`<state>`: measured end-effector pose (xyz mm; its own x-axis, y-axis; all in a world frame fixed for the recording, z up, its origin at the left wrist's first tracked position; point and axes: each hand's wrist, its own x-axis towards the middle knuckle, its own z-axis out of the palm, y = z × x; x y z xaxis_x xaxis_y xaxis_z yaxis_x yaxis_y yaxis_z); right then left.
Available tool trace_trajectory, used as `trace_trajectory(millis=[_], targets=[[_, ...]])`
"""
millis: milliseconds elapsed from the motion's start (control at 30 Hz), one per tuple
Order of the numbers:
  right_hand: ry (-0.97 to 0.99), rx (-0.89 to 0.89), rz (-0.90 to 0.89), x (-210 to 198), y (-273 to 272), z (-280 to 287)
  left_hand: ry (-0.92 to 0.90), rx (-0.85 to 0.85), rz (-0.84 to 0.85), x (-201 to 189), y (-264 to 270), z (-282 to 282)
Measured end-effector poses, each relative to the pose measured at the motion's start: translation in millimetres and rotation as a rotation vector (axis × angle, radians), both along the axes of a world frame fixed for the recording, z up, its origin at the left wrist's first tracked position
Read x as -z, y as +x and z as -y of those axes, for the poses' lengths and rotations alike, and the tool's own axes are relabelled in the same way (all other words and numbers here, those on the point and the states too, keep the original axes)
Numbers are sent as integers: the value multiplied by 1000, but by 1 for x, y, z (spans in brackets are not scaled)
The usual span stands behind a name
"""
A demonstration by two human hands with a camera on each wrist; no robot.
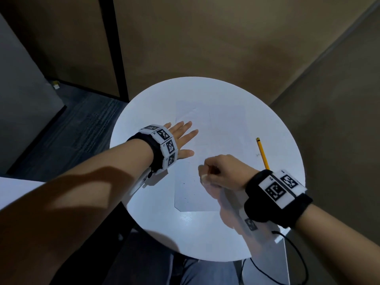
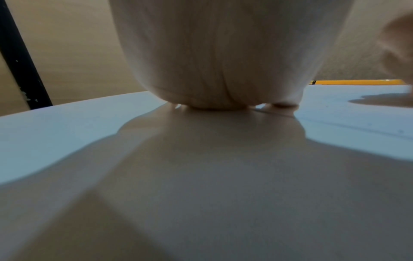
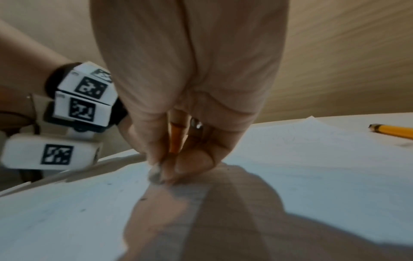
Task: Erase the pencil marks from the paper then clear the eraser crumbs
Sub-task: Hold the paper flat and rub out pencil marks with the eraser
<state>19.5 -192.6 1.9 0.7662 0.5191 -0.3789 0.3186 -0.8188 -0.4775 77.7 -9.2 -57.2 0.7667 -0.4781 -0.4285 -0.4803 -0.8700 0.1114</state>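
Erasing in progress, lower half of paper (image 1: 213,140)
Right hand (image 1: 221,171) pinches eraser (image 3: 155,174) onto sheet; left hand (image 1: 182,138) spread flat, pressing far-left edge; crumbs (image 3: 143,199) lie leftward

The left hand (image 2: 214,58) fills the upper middle, its heel pressed down on the white table (image 2: 55,127), with a reflection spreading beneath it. A paper (image 2: 357,113) lies flat toward the right edge. Beyond it rests a yellow pencil (image 2: 357,82). The blurred right hand (image 2: 397,44) shows at far right above its shadow.
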Motion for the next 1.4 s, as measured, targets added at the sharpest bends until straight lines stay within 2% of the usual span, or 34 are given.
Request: trace_trajectory(millis=[133, 200, 267, 333, 500, 567, 700, 767, 867, 933, 1033, 1067, 1133, 1233, 1267, 1333, 1400], targets=[[108, 175, 140, 6, 6, -4, 0, 1, 1, 1, 2, 0], [77, 120, 138, 10, -5, 2, -3, 1, 1, 2, 1, 0], [1, 33, 66, 5, -13, 5, 2, 1, 3, 2, 0, 0], [-36, 21, 3, -1, -7, 4, 13, -1, 6, 2, 1, 0], [108, 232, 163, 4, 7, -4, 16, -3, 9, 3, 2, 2], [76, 183, 173, 10, -6, 2, 21, 1, 13, 2, 1, 2], [-41, 40, 69, 1, -14, 9, 28, -3, 11, 1, 1, 2], [-24, 83, 90, -2, -4, 6, 32, 0, 14, 2, 3, 2], [61, 249, 153, 2, 3, -1, 31, -4, 15, 3, 3, 2], [40, 223, 155, 5, -5, 0, 38, 3, 14, 3, 3, 2], [-76, 73, 31, -1, -17, 9, 26, 1, 11, 4, 2, 0], [-78, 76, -35, -3, -18, 13, 23, 0, 11, 4, 2, -1], [103, 261, -134, -3, -16, 24, 18, 1, 17, 4, 3, 0], [639, 841, -252, -4, -12, 34, 17, 2, 25, 4, 3, 0], [773, 969, -311, -7, -12, 35, 12, 1, 26, 5, 2, -1], [846, 1047, -371, -10, -10, 38, 14, -1, 28, 5, 1, 0], [788, 1011, -347, -9, -7, 38, 16, 3, 35, 4, 1, 0]])
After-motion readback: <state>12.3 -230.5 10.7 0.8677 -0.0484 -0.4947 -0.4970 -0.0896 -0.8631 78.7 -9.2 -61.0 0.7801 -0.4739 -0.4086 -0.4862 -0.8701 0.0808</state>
